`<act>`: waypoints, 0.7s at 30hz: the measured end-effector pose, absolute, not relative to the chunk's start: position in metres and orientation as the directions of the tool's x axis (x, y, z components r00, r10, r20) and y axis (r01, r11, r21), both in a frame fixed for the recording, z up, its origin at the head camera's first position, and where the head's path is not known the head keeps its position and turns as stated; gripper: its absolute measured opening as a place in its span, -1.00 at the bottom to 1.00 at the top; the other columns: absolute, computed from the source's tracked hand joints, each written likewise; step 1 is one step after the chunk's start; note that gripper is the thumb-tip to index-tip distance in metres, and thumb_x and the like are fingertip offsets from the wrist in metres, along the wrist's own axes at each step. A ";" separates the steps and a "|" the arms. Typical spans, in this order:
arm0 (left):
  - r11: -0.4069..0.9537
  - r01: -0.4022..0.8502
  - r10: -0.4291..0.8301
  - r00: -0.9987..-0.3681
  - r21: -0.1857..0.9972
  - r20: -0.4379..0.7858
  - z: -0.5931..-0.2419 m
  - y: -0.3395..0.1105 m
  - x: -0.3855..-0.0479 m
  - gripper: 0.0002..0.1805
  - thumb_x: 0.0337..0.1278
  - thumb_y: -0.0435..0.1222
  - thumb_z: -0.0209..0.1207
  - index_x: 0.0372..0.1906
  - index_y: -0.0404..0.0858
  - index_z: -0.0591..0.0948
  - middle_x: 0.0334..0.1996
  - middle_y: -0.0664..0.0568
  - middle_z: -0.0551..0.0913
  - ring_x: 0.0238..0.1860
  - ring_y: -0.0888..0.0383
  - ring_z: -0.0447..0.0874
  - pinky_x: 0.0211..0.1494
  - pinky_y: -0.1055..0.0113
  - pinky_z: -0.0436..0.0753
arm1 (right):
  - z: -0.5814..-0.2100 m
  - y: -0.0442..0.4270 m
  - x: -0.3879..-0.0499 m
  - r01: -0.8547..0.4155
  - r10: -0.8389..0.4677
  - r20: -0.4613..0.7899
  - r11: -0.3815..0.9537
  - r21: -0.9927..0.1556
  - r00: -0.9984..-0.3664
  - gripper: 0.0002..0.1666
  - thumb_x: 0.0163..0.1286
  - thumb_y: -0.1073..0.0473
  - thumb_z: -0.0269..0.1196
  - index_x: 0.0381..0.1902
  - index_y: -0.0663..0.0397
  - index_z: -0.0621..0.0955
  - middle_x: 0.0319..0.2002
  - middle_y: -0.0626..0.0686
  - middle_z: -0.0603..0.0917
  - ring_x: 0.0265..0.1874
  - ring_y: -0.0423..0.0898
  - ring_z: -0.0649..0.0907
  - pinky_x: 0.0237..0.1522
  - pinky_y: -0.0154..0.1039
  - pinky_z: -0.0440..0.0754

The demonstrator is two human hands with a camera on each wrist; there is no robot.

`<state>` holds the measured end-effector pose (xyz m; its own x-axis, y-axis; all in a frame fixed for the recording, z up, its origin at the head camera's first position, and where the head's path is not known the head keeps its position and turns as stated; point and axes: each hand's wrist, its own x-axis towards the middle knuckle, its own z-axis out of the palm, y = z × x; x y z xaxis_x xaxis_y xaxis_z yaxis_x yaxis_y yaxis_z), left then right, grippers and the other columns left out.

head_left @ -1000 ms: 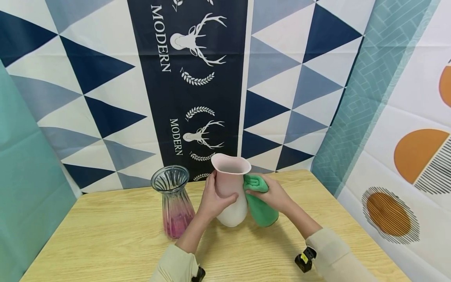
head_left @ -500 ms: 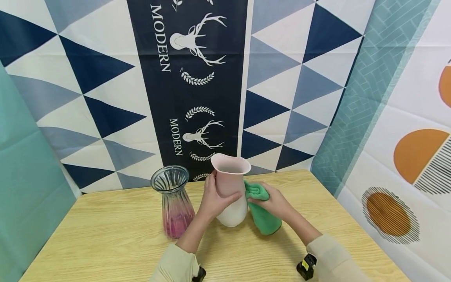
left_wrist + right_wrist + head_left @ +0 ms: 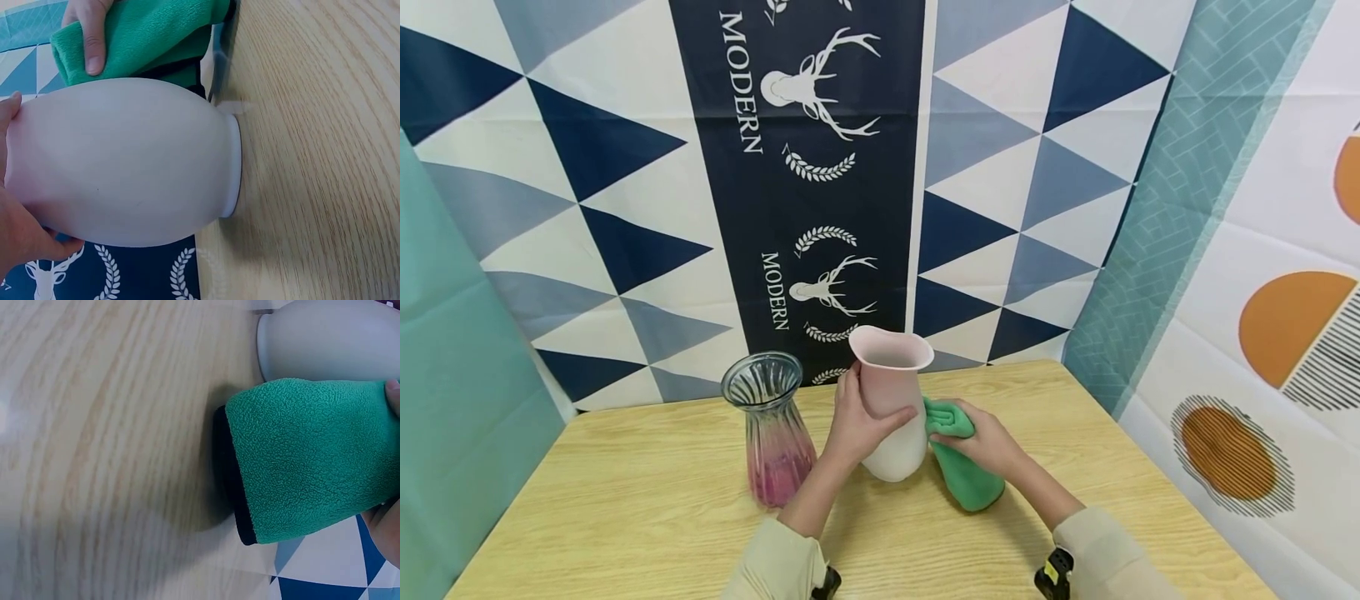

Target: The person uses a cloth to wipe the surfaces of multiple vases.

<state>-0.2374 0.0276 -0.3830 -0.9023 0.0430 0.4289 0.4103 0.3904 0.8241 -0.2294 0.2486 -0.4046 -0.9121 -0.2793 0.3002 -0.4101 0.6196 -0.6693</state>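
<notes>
A pink-to-white vase (image 3: 893,433) with a wavy rim stands upright on the table. My left hand (image 3: 856,423) grips it from the left, thumb across the front. My right hand (image 3: 988,437) pinches a folded green cloth (image 3: 970,477) against the vase's right side, and the cloth's lower part hangs down near the tabletop. In the left wrist view the vase (image 3: 125,162) fills the middle, with the cloth (image 3: 150,37) along its far side. Dark edging borders the cloth (image 3: 312,456) in the right wrist view.
A ribbed glass vase (image 3: 775,450), grey-blue above and pink below, stands left of the left forearm. The wooden table (image 3: 625,500) ends at a patterned cloth backdrop (image 3: 1000,167), with hangings on both sides.
My right hand has slid the cloth down along the vase's right side, drifting slightly right. The left hand and the pink-white vase stay in place.
</notes>
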 end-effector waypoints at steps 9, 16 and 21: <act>0.397 0.418 0.005 -0.891 0.817 0.453 -0.381 0.029 -0.235 0.09 -0.35 0.02 0.48 0.36 -0.23 0.18 0.20 -0.14 0.22 0.18 -0.05 0.28 0.21 -0.04 0.40 | -0.413 0.251 -0.230 -0.403 -0.280 0.291 0.642 -0.652 -0.915 -0.39 0.15 -0.07 0.35 0.15 -0.06 0.49 0.04 0.06 0.63 0.06 0.08 0.59 0.04 0.03 0.56; 0.415 0.410 -0.019 -0.888 0.812 0.459 -0.379 0.030 -0.235 0.06 -0.36 0.05 0.47 0.34 -0.23 0.24 0.17 -0.13 0.25 0.16 -0.05 0.29 0.20 -0.04 0.41 | -0.415 0.251 -0.231 -0.413 -0.296 0.288 0.674 -0.612 -0.911 -0.39 0.15 -0.08 0.34 0.15 -0.09 0.49 0.04 0.05 0.64 0.04 0.08 0.61 0.01 0.03 0.57; 0.413 0.408 -0.033 -0.886 0.814 0.462 -0.378 0.032 -0.235 0.05 -0.37 0.04 0.48 0.33 -0.24 0.26 0.16 -0.12 0.26 0.15 -0.03 0.29 0.18 -0.03 0.42 | -0.415 0.251 -0.231 -0.417 -0.298 0.293 0.682 -0.601 -0.909 -0.39 0.14 -0.09 0.34 0.15 -0.11 0.49 0.03 0.04 0.64 0.02 0.07 0.61 0.01 0.03 0.57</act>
